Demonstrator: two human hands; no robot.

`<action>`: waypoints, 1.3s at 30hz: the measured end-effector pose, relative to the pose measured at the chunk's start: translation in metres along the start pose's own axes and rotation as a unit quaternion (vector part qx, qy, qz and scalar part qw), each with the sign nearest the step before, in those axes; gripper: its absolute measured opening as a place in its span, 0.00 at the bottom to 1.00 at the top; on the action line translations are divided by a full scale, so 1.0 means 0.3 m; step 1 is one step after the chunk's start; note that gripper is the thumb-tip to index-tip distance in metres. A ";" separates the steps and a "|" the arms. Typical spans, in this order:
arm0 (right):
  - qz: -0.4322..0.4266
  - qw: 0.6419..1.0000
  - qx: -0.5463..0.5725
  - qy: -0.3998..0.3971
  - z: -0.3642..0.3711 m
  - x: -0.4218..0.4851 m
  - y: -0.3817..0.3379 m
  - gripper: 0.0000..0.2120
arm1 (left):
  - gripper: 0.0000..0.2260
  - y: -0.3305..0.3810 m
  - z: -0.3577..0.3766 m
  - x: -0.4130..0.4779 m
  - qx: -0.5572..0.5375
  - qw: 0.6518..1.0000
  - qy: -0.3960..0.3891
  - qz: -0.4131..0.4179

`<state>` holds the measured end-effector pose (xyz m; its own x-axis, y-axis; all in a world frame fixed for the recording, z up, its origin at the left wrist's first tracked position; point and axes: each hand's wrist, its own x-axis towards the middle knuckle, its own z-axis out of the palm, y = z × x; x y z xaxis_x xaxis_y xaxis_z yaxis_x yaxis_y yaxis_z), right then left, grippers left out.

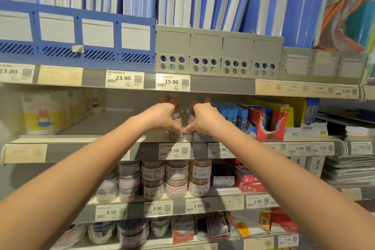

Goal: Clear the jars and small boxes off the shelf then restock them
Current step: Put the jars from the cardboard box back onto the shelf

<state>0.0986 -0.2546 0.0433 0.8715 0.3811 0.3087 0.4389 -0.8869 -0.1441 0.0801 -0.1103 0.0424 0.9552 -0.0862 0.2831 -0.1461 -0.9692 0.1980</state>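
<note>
With both grips closed, the left hand (162, 117) and the right hand (205, 117) each curled round one of the clear jars (177, 118) on the middle shelf (101, 126), it is best, I think, to lift them level and draw them near slowly.

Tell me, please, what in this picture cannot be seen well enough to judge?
Head view, clear jars: the left hand and right hand grip and cover them; count and labels unclear.
Head view, left price tag: print too faded to read.
Head view, bottom-shelf jars: blurred; labels unreadable.
</note>
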 end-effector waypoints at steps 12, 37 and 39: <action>0.006 0.996 0.073 0.056 0.076 -0.034 0.046 0.32 | 0.26 -0.027 0.112 -0.065 -0.113 0.979 0.167 -0.018; 0.034 0.987 -0.054 0.146 0.099 -0.090 0.070 0.17 | 0.26 0.008 0.190 -0.016 -0.114 0.980 0.162 -0.011; 0.027 0.986 -0.056 0.155 0.101 -0.097 0.081 0.17 | 0.26 0.017 0.194 -0.011 -0.111 0.981 0.158 -0.020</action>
<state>0.0904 -0.2794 0.0024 0.7760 0.2499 0.5791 0.3516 -0.9336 -0.0682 0.0912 -0.1284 -0.0122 0.8389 0.0611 0.5408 -0.1957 -0.8933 0.4045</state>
